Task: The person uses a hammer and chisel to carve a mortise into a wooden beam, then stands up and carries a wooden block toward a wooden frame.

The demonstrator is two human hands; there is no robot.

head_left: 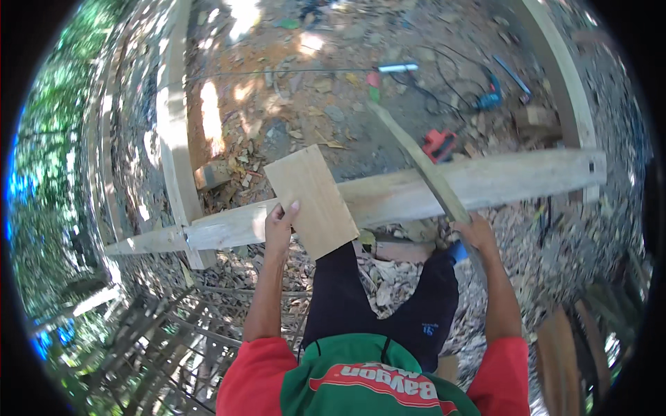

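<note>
A flat, pale rectangular board (313, 197) is pinched at its left edge by my left hand (281, 222), with the thumb on its upper face. My right hand (477, 236) is wrapped round a long, narrow wooden strip (423, 166), which slants away to the upper left. Both pieces pass above a wide plank (395, 194) that runs across in front of my legs. Whether the board or the strip touches the plank I cannot tell.
Upright-looking timber beams flank the work on the left (175, 118) and right (569, 90). On the leafy ground beyond lie a red tool (438, 144), a blue power drill (489, 96) with its cable, and a blue bar (512, 74). Wood scraps (558, 360) lie at lower right.
</note>
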